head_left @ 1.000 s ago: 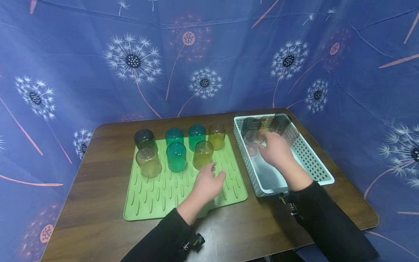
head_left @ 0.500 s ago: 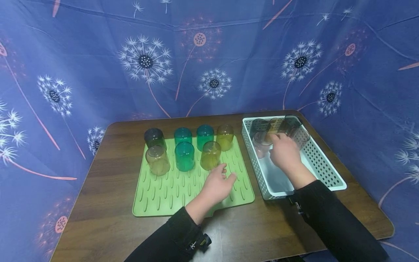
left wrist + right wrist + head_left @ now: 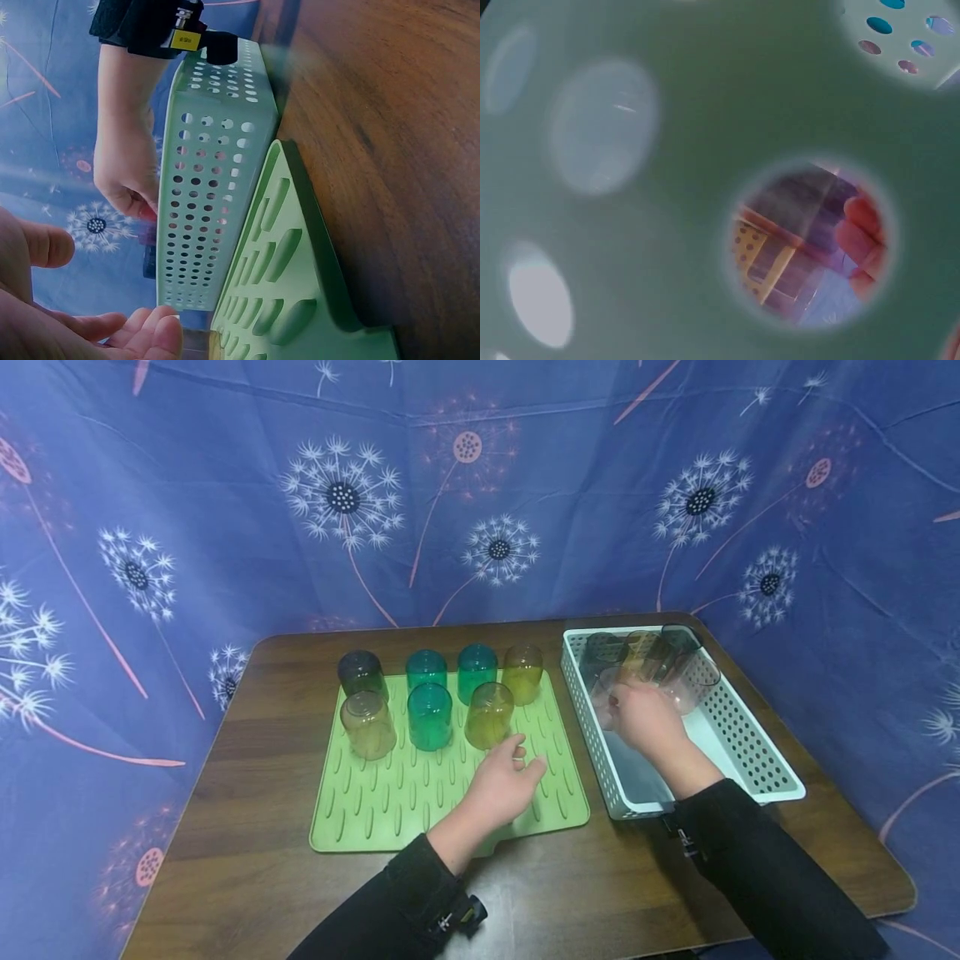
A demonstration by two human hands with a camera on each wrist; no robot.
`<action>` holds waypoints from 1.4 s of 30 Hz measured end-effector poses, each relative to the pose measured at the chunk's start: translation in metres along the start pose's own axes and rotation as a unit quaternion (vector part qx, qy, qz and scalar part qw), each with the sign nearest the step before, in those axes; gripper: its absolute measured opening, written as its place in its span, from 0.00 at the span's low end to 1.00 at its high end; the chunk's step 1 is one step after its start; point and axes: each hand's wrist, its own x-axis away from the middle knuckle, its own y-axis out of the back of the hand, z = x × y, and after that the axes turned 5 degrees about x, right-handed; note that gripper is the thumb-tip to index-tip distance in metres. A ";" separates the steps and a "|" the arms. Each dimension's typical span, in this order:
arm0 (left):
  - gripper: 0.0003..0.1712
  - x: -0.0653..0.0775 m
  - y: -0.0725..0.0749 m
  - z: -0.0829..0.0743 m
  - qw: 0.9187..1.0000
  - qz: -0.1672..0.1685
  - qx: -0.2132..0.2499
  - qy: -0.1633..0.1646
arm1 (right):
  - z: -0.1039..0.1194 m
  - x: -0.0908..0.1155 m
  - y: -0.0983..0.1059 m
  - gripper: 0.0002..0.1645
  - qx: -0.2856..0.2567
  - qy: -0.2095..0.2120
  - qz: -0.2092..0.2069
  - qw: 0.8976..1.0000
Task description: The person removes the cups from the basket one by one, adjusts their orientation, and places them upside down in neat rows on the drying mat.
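Note:
My right hand [image 3: 648, 720] reaches into the pale blue perforated basket [image 3: 738, 737], its fingers curled on a clear, pinkish glass [image 3: 602, 697]. Through a basket hole in the right wrist view, fingertips [image 3: 859, 238] show against a see-through glass wall. My left hand [image 3: 501, 783] hovers over the green drying mat [image 3: 367, 818] with loose fingers and holds nothing. Just beyond its fingertips stands an upside-down olive-yellow glass [image 3: 490, 718]. In the left wrist view, the left thumb [image 3: 49, 245] is spread apart from the fingers.
On the mat, more upturned glasses stand in two rows: dark grey [image 3: 362, 675], light brown [image 3: 368, 727], several teal ones [image 3: 430, 718] and another yellow one [image 3: 522, 675]. Dark [image 3: 678, 647] and amber [image 3: 640, 652] glasses crowd the basket's far end. A patterned blue cloth [image 3: 562, 468] hangs behind the table.
The camera view has shifted slightly. In the basket, my right hand has closed in on the pinkish glass, which now looks tilted. The left hand has stayed over the mat.

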 end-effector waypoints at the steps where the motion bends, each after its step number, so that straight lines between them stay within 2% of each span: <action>1: 0.38 0.000 0.000 0.000 1.000 0.000 0.001 -0.001 | 0.000 0.000 0.000 0.12 0.000 -0.006 0.004 1.000; 9: 0.35 0.001 0.004 0.000 0.998 -0.010 0.042 -0.034 | 0.001 0.008 0.021 0.12 -0.041 -0.030 0.043 0.998; 15: 0.33 0.001 0.006 -0.002 0.996 -0.008 0.075 -0.053 | 0.002 0.019 0.052 0.12 -0.073 -0.023 0.047 0.996; 19: 0.34 0.002 0.010 -0.005 0.993 -0.003 0.091 -0.069 | 0.004 0.027 0.076 0.17 -0.104 -0.045 0.048 0.992; 22: 0.37 0.003 0.012 -0.007 0.992 -0.002 0.097 -0.080 | 0.012 0.033 0.088 0.20 -0.160 -0.067 0.062 0.983; 25: 0.45 0.005 0.013 -0.009 0.989 0.004 0.112 -0.094 | 0.025 0.039 0.091 0.20 -0.260 -0.075 0.074 0.960; 26: 0.48 0.005 0.013 -0.009 0.987 0.006 0.119 -0.103 | 0.030 0.041 0.090 0.19 -0.312 -0.072 0.075 0.944; 27: 0.51 0.005 0.013 -0.008 0.985 0.010 0.129 -0.113 | 0.035 0.042 0.088 0.17 -0.373 -0.067 0.075 0.923; 28: 0.53 0.005 0.014 -0.009 0.982 0.014 0.141 -0.125 | 0.040 0.043 0.086 0.14 -0.439 -0.060 0.074 0.893; 29: 0.55 0.005 0.014 -0.009 0.978 0.017 0.153 -0.139 | 0.045 0.044 0.082 0.12 -0.504 -0.050 0.074 0.859; 31: 0.58 0.005 0.015 -0.010 0.970 0.021 0.181 -0.164 | 0.053 0.046 0.074 0.11 -0.624 -0.023 0.080 0.777; 32: 0.58 0.005 0.016 -0.010 0.966 0.020 0.192 -0.175 | 0.057 0.047 0.069 0.12 -0.676 -0.009 0.087 0.732; 33: 0.59 0.005 0.016 -0.011 0.962 0.019 0.204 -0.183 | 0.061 0.048 0.064 0.14 -0.713 0.002 0.096 0.694; 35: 0.59 0.005 0.018 -0.012 0.957 0.012 0.217 -0.192 | 0.067 0.050 0.054 0.17 -0.767 0.018 0.113 0.632; 37: 0.58 0.006 0.021 -0.014 0.956 0.000 0.220 -0.196 | 0.073 0.052 0.045 0.18 -0.808 0.018 0.131 0.575; 40: 0.58 0.006 0.024 -0.015 0.957 -0.022 0.215 -0.193 | 0.083 0.055 0.033 0.20 -0.857 -0.018 0.155 0.491; 41: 0.58 0.005 0.024 -0.016 0.958 -0.030 0.213 -0.192 | 0.086 0.055 0.031 0.21 -0.867 -0.034 0.164 0.470; 42: 0.58 0.005 0.025 -0.016 0.958 -0.037 0.211 -0.189 | 0.090 0.056 0.029 0.21 -0.872 -0.053 0.172 0.455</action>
